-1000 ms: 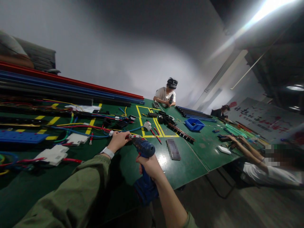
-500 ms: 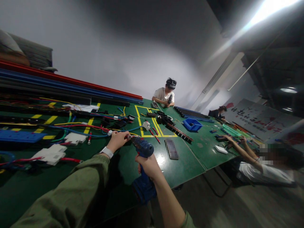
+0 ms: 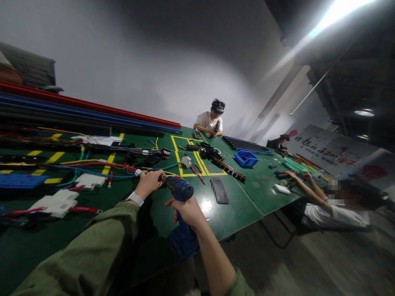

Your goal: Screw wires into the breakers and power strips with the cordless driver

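My right hand (image 3: 189, 210) is wrapped round the handle of a blue cordless drill (image 3: 182, 189), one finger stretched forward off the grip. The drill's nose points left at the fingertips of my left hand (image 3: 149, 183). Those fingers are pinched at the drill's tip; a small metallic bit shows there, too small to name. Beside my left hand, a white connector (image 3: 138, 173) joins red and blue cables (image 3: 106, 164). White plastic blocks (image 3: 55, 203) with thick red leads lie left of my left forearm.
On the green table (image 3: 240, 211) lie a phone (image 3: 219, 190), short red leads (image 3: 199, 172), a blue bin (image 3: 246, 159) and a copper-edged strip (image 3: 230, 169). Long coloured rails (image 3: 92, 113) line the back. One co-worker (image 3: 210, 121) sits opposite; another (image 3: 335, 207) works at right.
The whole scene has shifted slightly left in the picture. A finger of my right hand now sticks out from the drill's grip. Both hands stay together at the drill's tip.
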Demonstrator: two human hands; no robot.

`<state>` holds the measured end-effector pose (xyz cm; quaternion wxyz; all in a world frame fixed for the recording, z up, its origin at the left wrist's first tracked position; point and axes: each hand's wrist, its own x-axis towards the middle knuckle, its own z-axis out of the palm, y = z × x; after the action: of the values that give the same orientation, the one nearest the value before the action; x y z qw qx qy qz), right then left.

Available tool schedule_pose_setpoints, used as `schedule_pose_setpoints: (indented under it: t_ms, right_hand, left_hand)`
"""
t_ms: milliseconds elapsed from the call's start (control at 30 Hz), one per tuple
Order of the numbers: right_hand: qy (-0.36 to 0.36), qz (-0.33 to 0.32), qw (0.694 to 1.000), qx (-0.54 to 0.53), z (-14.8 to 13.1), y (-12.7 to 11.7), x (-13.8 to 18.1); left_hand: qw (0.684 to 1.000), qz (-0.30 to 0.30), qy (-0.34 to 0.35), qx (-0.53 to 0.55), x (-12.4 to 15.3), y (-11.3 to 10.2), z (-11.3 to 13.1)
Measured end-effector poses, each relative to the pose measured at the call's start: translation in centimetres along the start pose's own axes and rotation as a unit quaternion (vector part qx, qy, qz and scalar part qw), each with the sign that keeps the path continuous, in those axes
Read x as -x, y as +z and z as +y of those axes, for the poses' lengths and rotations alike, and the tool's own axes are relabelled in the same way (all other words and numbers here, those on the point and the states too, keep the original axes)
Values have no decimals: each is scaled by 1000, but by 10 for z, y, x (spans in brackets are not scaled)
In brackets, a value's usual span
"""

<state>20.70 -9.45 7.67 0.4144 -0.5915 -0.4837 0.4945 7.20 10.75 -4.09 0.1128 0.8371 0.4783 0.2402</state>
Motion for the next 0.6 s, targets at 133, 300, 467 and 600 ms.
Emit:
schedule_pose_setpoints:
  t_ms: [133, 300, 467, 600]
  right_hand:
    - [3, 11, 1000, 24, 2, 0, -2]
    - [-7, 7, 1000, 22, 2, 0, -3]
    - [2, 9, 1000, 30, 2, 0, -1]
    - [13, 21, 999, 23, 0, 1, 3]
  left_hand:
    - [1000, 3, 12, -5, 0, 0, 0]
    - [1000, -1, 2, -11, -2, 4, -2]
    - [1000, -2, 4, -3, -3, 5, -3]
    - [1000, -12, -1, -2, -2, 3, -2]
